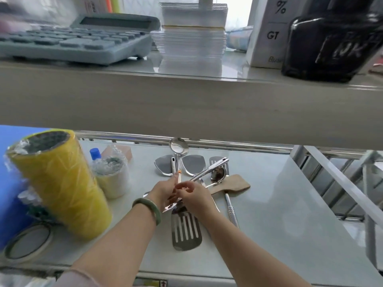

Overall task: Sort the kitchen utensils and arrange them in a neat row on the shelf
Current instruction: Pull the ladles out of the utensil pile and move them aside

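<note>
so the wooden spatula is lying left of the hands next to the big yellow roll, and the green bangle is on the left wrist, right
Not quite. The head view shows the flat wooden spatula lying to the right of the hands, far from the big yellow roll, which stands to their left. The green bangle is indeed on the left wrist.

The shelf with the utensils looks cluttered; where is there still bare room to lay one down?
Bare shelf lies right of the wooden spatula, toward the metal frame. The front strip near the slotted turner is partly free. The left is crowded by yellow tape rolls; the middle pile sits under both hands.
</note>
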Demonstrator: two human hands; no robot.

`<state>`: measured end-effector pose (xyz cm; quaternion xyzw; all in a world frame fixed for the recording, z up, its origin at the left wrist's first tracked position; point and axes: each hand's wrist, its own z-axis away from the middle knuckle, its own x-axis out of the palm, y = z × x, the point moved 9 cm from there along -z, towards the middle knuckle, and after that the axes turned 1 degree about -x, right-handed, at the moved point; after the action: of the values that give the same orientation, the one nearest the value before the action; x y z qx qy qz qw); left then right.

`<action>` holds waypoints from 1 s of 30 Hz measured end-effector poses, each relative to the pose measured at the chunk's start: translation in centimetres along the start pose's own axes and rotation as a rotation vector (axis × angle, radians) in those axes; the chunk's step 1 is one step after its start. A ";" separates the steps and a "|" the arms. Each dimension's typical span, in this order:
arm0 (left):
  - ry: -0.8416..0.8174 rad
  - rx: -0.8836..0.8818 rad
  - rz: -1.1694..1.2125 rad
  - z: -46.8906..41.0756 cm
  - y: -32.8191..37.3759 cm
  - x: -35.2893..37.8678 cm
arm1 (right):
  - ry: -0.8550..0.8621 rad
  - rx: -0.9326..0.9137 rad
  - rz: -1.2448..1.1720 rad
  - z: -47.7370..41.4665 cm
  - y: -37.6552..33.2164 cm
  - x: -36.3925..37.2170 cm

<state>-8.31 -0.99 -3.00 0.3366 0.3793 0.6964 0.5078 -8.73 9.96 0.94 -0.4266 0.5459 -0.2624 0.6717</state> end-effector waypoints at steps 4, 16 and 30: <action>-0.030 -0.067 0.114 1.3 -0.4 -0.2 | -0.007 -0.050 -0.135 1.0 0.1 0.6; 0.024 0.150 -0.250 4.7 -0.1 -3.3 | 0.113 -0.423 0.400 2.8 -0.8 -0.2; -0.213 -0.068 0.254 11.3 -4.7 4.5 | 0.534 -0.720 0.032 9.5 -0.8 -5.5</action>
<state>2.29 6.38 -1.19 0.4363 0.2539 0.7279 0.4640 -1.01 16.75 4.81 -0.5419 0.7634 -0.1461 0.3199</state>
